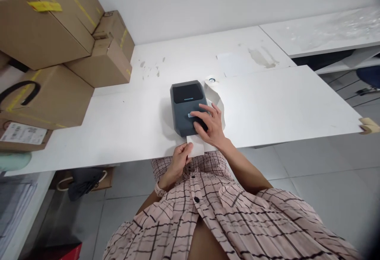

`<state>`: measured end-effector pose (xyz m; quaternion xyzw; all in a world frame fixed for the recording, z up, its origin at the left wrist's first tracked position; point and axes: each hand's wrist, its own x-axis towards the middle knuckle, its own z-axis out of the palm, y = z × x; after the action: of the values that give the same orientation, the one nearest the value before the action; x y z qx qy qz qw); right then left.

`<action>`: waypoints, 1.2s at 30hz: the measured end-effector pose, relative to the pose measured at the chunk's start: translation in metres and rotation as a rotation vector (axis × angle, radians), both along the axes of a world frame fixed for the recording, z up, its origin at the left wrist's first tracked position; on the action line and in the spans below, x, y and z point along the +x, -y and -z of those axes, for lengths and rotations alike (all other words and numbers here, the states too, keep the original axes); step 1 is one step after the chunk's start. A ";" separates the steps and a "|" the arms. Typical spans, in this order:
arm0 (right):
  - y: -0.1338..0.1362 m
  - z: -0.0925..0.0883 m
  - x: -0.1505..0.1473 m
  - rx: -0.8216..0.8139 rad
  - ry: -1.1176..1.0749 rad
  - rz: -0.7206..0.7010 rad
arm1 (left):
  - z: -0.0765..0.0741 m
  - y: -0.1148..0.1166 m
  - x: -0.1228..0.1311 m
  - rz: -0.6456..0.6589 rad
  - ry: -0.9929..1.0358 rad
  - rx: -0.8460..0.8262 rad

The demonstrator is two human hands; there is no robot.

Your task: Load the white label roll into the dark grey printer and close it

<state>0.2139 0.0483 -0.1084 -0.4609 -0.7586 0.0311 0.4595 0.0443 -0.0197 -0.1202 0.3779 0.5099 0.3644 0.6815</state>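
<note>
A dark blue-grey label printer point(184, 121) stands on the white table close to its front edge. From its front comes a white paper label point(197, 147). My left hand point(180, 157) pinches the label's left side between thumb and fingers. Over the printer's right half lies my right hand point(211, 123), fingers spread, the index fingertip at a small light-blue button point(190, 115). A strip of white label paper point(218, 101) curves along the printer's right side, partly behind my right hand. Behind it sits a small white roll point(211, 80).
Cardboard boxes point(44, 30) are stacked at the table's left end, with a green rolled item point(14, 161) at the front left corner. Clear plastic wrap point(350, 24) lies on the surface at the far right. The white table point(282, 105) has peeled patches near the wall.
</note>
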 end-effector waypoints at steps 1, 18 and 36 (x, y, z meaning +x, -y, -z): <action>0.001 -0.003 -0.002 0.011 0.060 -0.003 | 0.004 0.001 -0.002 0.009 -0.020 0.004; 0.026 0.025 -0.002 -0.249 -0.460 0.110 | -0.019 -0.043 -0.004 -0.279 -0.184 0.512; -0.150 -0.048 0.013 -0.127 -0.025 0.031 | 0.006 -0.155 -0.012 -0.185 -0.485 0.417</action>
<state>0.2269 0.1987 -0.0608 -0.5004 -0.7420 0.0778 0.4393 0.0320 0.1355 -0.1257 0.5371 0.6040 0.4204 0.4123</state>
